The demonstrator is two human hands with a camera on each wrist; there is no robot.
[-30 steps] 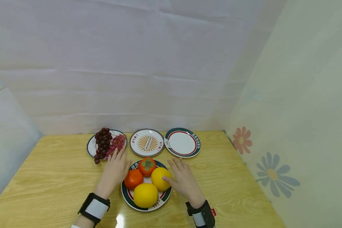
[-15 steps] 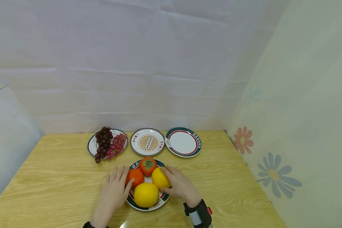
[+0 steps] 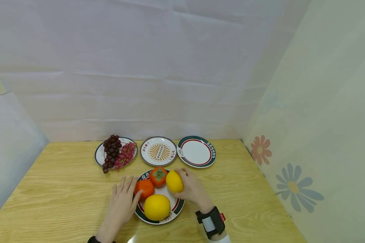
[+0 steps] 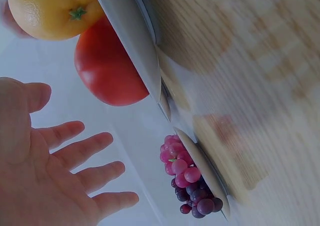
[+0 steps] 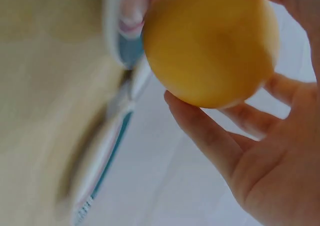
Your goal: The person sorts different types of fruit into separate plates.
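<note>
My right hand [image 3: 194, 190] grips a yellow orange [image 3: 174, 181] between thumb and fingers, over the right side of the green-rimmed plate [image 3: 180, 207]. In the right wrist view the fingers curl round the held orange [image 5: 210, 45]. My left hand [image 3: 120, 202] is spread with straight fingers at the plate's left edge, close beside a smooth red fruit [image 3: 145, 189]. A persimmon [image 3: 159, 175] with a green calyx sits at the back of this plate. A second yellow orange [image 3: 156, 207] lies at its front, its green stem end showing in the left wrist view.
Behind, in a row, stand a plate [image 3: 99, 156] with dark and pink grapes [image 3: 125, 155], a plate with a sunburst print [image 3: 159, 151], and a green-rimmed plate [image 3: 196, 152]. White cloth [image 3: 152, 101] backs the wooden table [image 3: 64, 189].
My left hand has drawn back from near the grapes to the front plate's left edge. My right hand has closed round the right-hand orange and shifted it slightly up and right.
</note>
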